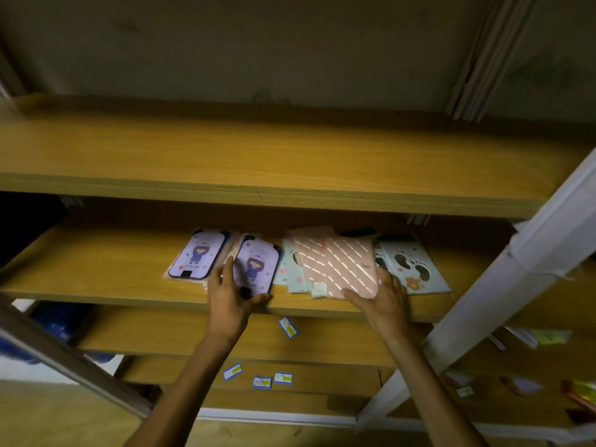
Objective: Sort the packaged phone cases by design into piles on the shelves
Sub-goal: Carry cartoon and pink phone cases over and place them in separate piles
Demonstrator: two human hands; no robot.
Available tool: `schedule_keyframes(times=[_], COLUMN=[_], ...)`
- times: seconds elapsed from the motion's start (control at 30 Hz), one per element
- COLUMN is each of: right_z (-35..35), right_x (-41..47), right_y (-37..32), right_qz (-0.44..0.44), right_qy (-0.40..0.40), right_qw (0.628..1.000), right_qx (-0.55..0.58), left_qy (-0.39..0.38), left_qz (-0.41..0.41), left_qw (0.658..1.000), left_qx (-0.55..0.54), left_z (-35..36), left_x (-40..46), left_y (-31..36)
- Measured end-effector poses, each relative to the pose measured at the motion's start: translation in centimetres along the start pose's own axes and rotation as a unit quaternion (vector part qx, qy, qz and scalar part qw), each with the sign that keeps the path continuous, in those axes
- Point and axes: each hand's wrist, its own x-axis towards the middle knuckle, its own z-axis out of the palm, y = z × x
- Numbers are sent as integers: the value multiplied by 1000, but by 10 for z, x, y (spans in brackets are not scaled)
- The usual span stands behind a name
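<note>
A: Where do the cases stand?

B: All on the middle shelf (96,285). Two lilac cases with a cartoon girl lie to the left: one flat (197,254), the other (256,265) just beside it, clamped by the left hand (230,290), thumb on its left edge, fingers curled under the near end.

A: And the right hand (385,296)?

B: Fingers spread, resting against the near edge of a pink striped case (338,264). It presses or steadies, I judge; nothing is gripped. That pink one lies across pale blue paw-print cases (408,264), which stick out either side of it.

A: What could go wrong?

B: The pile sits close to the shelf's front lip. The sleeves look slick, so a push on the pink case could slide a blue one off the edge. Also, pink over blue hides designs, so a case could be missorted. The lilac one, held only at its end, could slip.
</note>
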Motion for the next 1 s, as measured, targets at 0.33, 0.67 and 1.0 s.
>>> schedule_keyframes(times=[0.33,0.67,1.0], right_z=[-9,-10,-48], right_x=[20,16,-33], right_y=[1,-1,-1], right_qz=[63,43,-25], right_qy=[-50,-65,-31], right_qw=[980,934,912], right_qx=[183,350,408], left_qy=[-28,-55,-163], left_qz=[-91,-145,-78], left_qw=[985,919,892], left_qx=[-143,-363,-414], left_z=[-9,-27,-40], left_x=[10,-9,-21], left_y=[2,-5,29])
